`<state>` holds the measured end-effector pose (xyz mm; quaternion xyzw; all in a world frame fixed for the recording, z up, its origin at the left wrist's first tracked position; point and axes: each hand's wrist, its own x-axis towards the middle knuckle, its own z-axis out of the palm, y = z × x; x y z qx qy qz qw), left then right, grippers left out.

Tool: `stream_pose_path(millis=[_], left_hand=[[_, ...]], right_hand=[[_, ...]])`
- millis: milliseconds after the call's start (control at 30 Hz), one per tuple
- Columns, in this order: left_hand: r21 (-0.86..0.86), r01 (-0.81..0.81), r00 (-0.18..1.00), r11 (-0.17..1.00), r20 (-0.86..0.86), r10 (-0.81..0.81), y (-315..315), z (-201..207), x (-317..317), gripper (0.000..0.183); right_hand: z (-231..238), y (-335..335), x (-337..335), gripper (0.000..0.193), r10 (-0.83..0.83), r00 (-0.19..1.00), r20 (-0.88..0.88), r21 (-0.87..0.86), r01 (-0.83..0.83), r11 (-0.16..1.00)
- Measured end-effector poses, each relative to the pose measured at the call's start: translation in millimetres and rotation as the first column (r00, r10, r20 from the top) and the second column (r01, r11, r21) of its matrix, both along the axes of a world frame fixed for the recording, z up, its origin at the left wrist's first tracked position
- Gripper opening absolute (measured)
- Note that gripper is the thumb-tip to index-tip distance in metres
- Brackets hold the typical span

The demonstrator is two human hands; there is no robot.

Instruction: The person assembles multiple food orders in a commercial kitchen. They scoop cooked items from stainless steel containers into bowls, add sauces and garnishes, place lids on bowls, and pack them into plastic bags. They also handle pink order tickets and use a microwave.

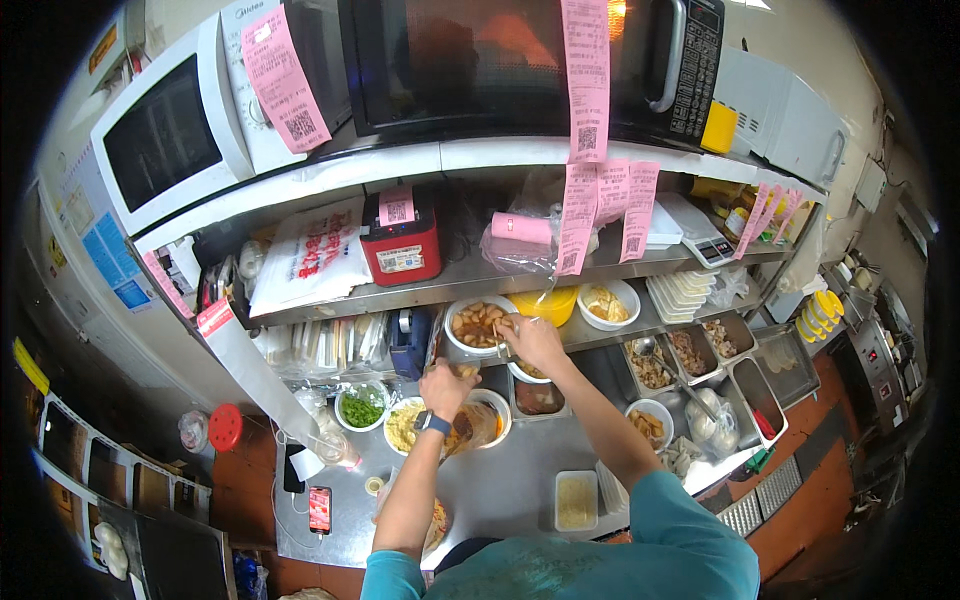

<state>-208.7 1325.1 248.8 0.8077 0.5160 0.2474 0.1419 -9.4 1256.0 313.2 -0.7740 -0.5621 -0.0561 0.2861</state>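
Observation:
My right hand [532,340] reaches to the right rim of a white bowl [456,346] on the shelf under the red device. Its fingers are pinched together over the brown, rounded food pieces [474,322]; what they hold is too small to make out. My left hand [446,388], with a watch at the wrist, is curled closed just below that bowl. Something small and yellowish shows at its fingertips, of a kind I cannot tell. Beneath it stand a bowl of chopped pale-yellow food [402,428] and a white bowl with brownish contents [488,424].
A bowl of chopped greens [362,405] stands at left, near a phone [320,510]. Metal trays of food [688,352] with a ladle [690,388] line the right. A lidded plastic tub [576,500] sits near the front edge. Pink receipts [578,220] hang from the shelves above.

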Motion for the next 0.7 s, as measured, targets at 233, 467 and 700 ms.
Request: stream_pose_path(millis=[233,467,700], left_hand=[[-0.123,0.159,0.957,0.98,0.262,-0.122,-114,17,-68,0.057],[-0.157,0.342,0.94,0.927,0.077,-0.334,-238,-3,-109,0.054],[-0.521,0.345,0.931,0.781,0.296,-0.214,-251,-13,-159,0.067]], right_hand=[[-71,-162,-74,0.021,0.131,0.436,-0.89,0.092,-0.109,0.99],[-189,-235,-176,0.059,-0.037,-0.751,-0.659,0.161,-0.189,0.969],[-220,-252,-179,0.044,-0.114,-0.711,-0.694,-0.071,-0.091,0.993]])
